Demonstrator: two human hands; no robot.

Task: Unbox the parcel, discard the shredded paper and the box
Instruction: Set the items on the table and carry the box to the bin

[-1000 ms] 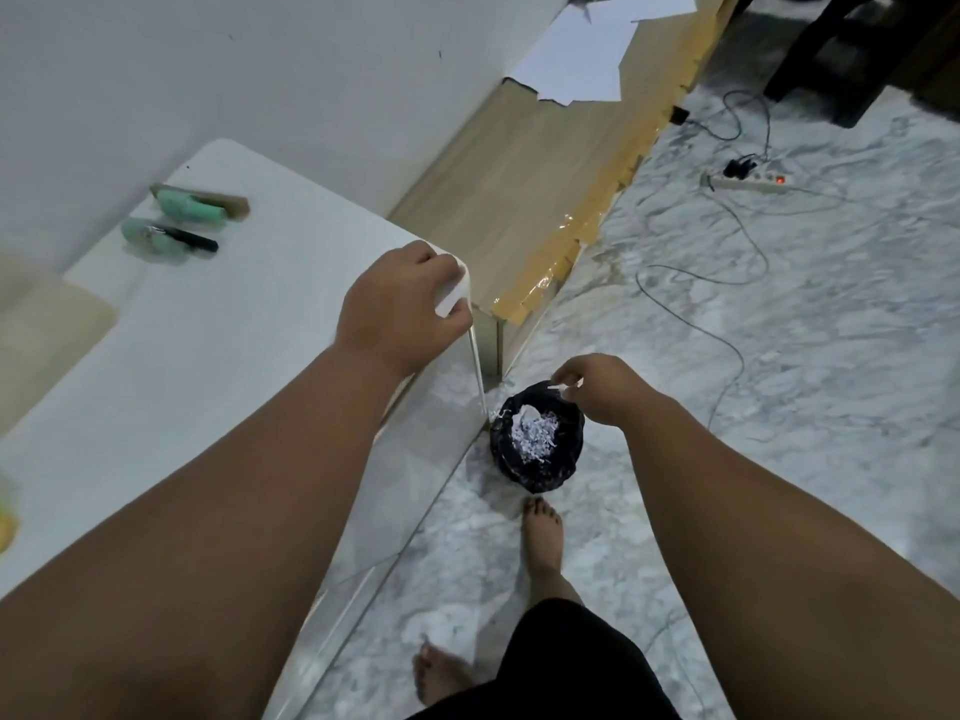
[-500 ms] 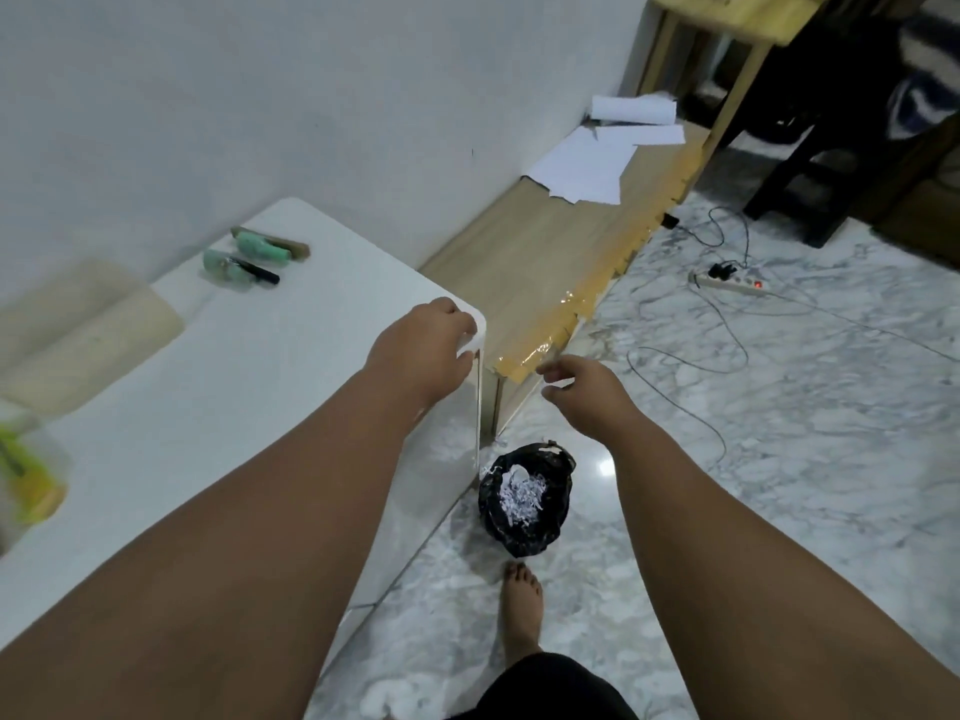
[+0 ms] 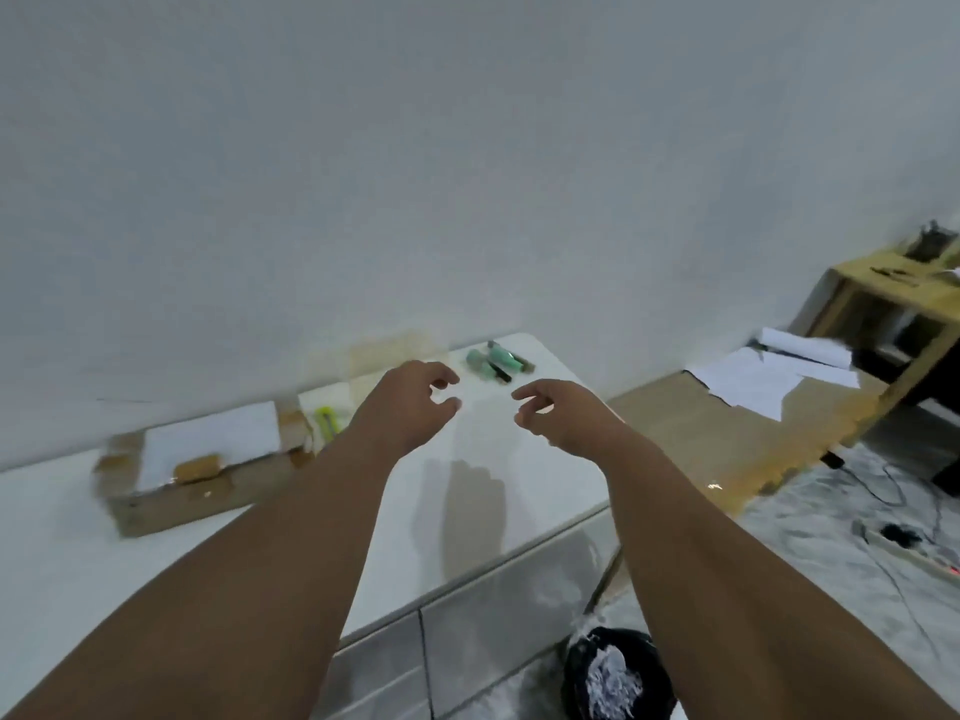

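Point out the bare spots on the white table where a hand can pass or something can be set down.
The white table is bare between the brown cardboard box and its right edge, below both hands, left, right. The near-left corner is bare too. It is crowded along the wall: box, yellow cutter, green items.

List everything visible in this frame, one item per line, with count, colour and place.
Table: one, white, centre, against the wall.
Box: one, brown cardboard with a white sheet on top, on the table's left.
Cutter: one, yellow-green, on the table right of the box; blurred.
Tubes: about two, mint green, at the table's far corner.
Bin: one, black, on the floor by the table, holding white shredded paper.
Bench: one, wooden, right of the table.
Papers: several, white, on the bench.
Power strip: one, with dark cables, on the marble floor, right.
Left hand: empty, above the table.
Right hand: empty, above the table.
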